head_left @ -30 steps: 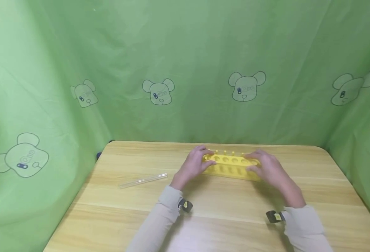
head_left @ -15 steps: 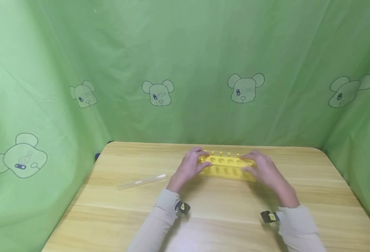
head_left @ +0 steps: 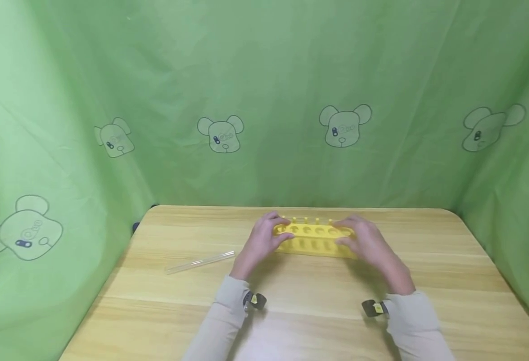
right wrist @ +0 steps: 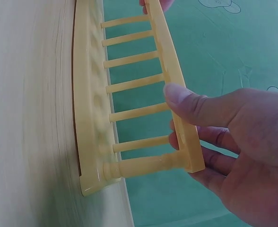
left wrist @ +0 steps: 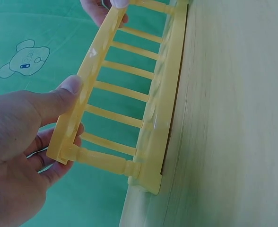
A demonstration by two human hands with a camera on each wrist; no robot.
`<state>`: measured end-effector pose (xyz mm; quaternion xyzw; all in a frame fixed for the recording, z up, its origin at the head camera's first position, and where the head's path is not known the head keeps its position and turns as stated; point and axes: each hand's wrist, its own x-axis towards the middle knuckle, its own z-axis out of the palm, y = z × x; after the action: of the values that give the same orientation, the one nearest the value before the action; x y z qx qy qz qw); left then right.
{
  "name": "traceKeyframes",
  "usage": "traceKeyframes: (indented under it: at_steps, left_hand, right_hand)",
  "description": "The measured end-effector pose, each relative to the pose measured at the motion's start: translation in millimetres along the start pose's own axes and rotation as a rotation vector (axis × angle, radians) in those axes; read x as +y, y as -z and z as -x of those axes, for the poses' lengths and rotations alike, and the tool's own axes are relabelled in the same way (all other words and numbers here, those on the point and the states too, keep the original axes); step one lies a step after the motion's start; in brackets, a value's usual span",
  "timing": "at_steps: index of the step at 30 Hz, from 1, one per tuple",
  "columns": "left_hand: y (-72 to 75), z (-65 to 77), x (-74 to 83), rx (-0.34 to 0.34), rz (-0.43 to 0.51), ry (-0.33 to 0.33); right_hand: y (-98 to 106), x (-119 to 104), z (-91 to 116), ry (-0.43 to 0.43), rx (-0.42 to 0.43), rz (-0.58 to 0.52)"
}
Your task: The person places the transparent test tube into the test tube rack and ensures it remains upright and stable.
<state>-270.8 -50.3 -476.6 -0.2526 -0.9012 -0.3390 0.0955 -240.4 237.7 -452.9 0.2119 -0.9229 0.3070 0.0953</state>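
A yellow test tube rack point(head_left: 314, 236) stands upright towards the back of the table, its length running left to right. At its left end my left hand point(head_left: 261, 239) grips the top plate, thumb point(left wrist: 72, 85) on the near edge and fingers beyond it. My right hand point(head_left: 369, 245) holds the right end the same way, as the right wrist view shows with the right thumb point(right wrist: 179, 94) on the plate. A thin dark line runs under the rack's base; whether it touches the table I cannot tell. No tubes show in its holes. A clear glass tube point(head_left: 200, 262) lies left of my left hand.
The wooden table point(head_left: 318, 331) has a back edge close behind the rack. Green curtains point(head_left: 273, 165) with printed bear heads hang behind and on both sides. Each wrist wears a small dark camera point(head_left: 258, 301) on a strap.
Both hands have moved the rack a little to the left, nearer the glass tube, keeping their grip. The head view has also shifted slightly. The glass tube stays where it lay.
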Motion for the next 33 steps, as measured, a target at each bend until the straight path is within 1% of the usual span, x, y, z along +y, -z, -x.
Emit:
traceKeyframes:
  at_steps: [8,13,16,18,22,33]
  left_hand:
    - [3.4,5.4,-3.8,0.009,0.0,0.037]
    - [6.1,7.8,-4.9,0.009,0.003,0.021]
    - [8.6,10.2,-5.8,0.009,0.01,0.027]
    - [9.9,12.0,-6.9,0.01,0.005,0.037]
    - [11.3,13.4,-9.5,0.016,-0.005,0.037]
    - [13.6,17.2,-12.0,0.047,0.038,0.016]
  right_hand:
    - [-5,-3,-3,-0.031,-0.022,-0.023]
    - [-8,-6,-3,-0.029,-0.014,-0.036]
    - [-11,-8,-4,-0.027,-0.01,-0.046]
    - [-13,-9,-4,-0.026,-0.011,-0.051]
    - [-14,-13,-4,-0.034,-0.013,-0.053]
    - [-20,-19,-7,-0.028,0.0,-0.027]
